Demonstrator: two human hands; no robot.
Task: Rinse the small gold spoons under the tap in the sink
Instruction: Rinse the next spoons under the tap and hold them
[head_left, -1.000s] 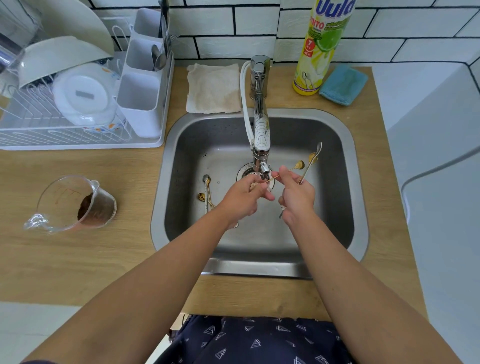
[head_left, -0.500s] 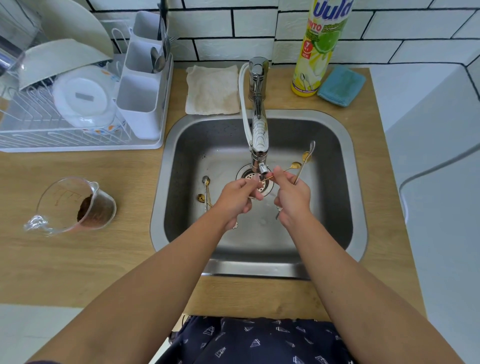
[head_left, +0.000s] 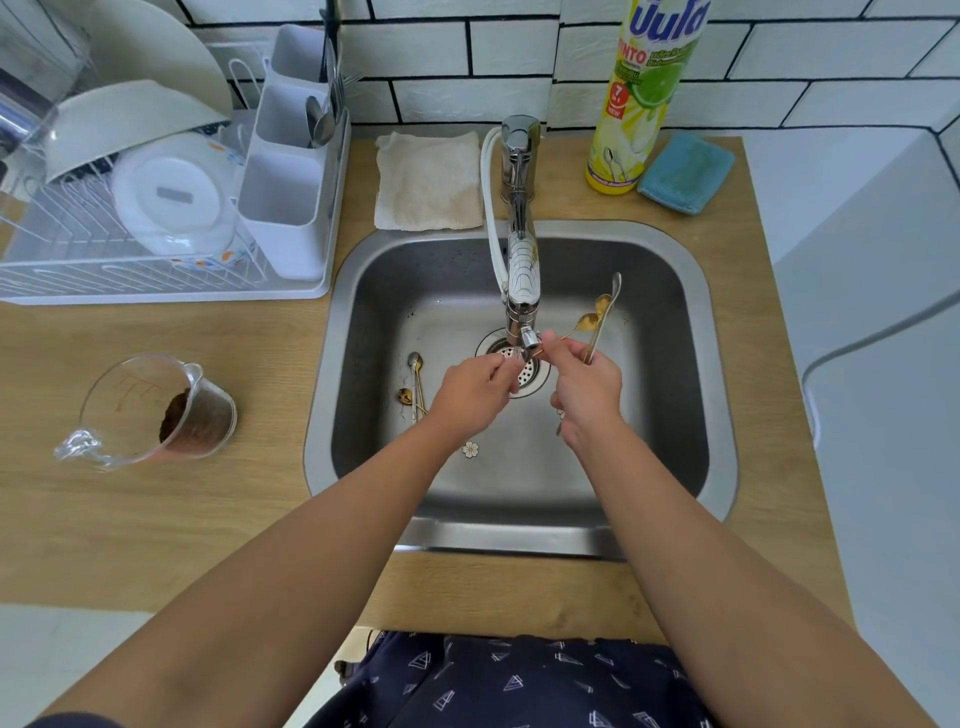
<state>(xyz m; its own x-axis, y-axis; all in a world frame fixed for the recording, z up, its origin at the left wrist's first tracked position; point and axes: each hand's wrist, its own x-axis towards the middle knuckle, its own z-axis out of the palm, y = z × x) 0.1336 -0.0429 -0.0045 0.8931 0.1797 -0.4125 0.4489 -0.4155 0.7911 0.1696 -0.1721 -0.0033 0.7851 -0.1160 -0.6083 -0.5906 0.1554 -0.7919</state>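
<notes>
The right hand (head_left: 587, 387) holds a fan of about 3 spoons (head_left: 597, 312), fingers curled round the handles, bowls pointing up and away toward the back right of the sink (head_left: 719, 364); 2 look gold, 1 longer one silver-ish. The left hand (head_left: 472, 389) pinches at the end of 1 of them just under the tap (head_left: 522, 280) spout, thumb and fingertips closed on it, though what exactly they grip is too small to tell. Water flow can't be made out. About 3 more spoons (head_left: 413, 384) lie on the sink floor left of the drain (head_left: 527, 371), 1 with a brown-stained bowl, and a small flower-shaped handle end (head_left: 470, 449) peeks out below the left wrist. Judging by this, the job is approx. halfway: 1 batch in hand being rinsed, the other batch untouched, nothing yet moved to the drying rack (head_left: 130, 280). On the counter left sits a measuring cup (head_left: 156, 410) w/ brown residue; dish soap (head_left: 644, 98), a cloth (head_left: 428, 182) and a blue sponge (head_left: 685, 174) sit behind the sink.
</notes>
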